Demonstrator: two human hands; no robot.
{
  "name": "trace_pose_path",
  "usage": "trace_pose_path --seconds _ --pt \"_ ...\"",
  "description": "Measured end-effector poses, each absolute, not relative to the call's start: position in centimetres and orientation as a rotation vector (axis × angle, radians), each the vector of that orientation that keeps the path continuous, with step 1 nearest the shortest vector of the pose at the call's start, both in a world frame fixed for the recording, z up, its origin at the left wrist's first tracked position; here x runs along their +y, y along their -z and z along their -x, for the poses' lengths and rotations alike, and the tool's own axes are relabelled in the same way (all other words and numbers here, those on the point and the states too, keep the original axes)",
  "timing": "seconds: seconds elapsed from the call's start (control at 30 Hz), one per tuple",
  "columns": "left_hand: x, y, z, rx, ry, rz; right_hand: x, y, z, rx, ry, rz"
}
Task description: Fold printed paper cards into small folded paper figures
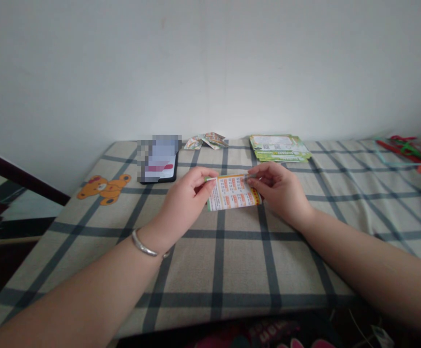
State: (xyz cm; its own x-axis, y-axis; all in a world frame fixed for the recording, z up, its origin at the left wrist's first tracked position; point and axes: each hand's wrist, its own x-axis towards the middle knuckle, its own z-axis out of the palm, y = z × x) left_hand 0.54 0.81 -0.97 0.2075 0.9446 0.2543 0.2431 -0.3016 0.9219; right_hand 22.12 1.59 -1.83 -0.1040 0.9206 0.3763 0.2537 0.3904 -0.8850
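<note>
A printed paper card with rows of small text and orange blocks is held above the checked tablecloth. My left hand pinches its upper left corner between thumb and fingers. At the upper right corner, my right hand grips the same card in a pinch. Behind it to the right lies a stack of green printed sheets. Some folded printed papers rest near the wall, beyond my left hand.
A phone, partly blurred out, lies left of the folded papers. The checked tablecloth has a bear figure at its left. Red, green and pale blue strips lie at the far right. A white wall borders the back.
</note>
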Motion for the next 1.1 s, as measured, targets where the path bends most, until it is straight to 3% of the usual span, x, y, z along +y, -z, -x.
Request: trace_pose_path --seconds 0.4,0.7,1.1 --pt "0.8 1.2 -0.6 1.116 -1.097 -1.658 2.0 2.2 -22.6 -1.666 -0.626 1.199" --pt "1.8 1.3 0.3 1.474 -0.920 -2.271 2.3 1.4 -22.5 -1.912 -0.447 1.370" --pt "2.3 1.7 0.1 1.442 -0.746 -2.647 2.1 0.9 -22.2 -2.147 -0.277 1.382"
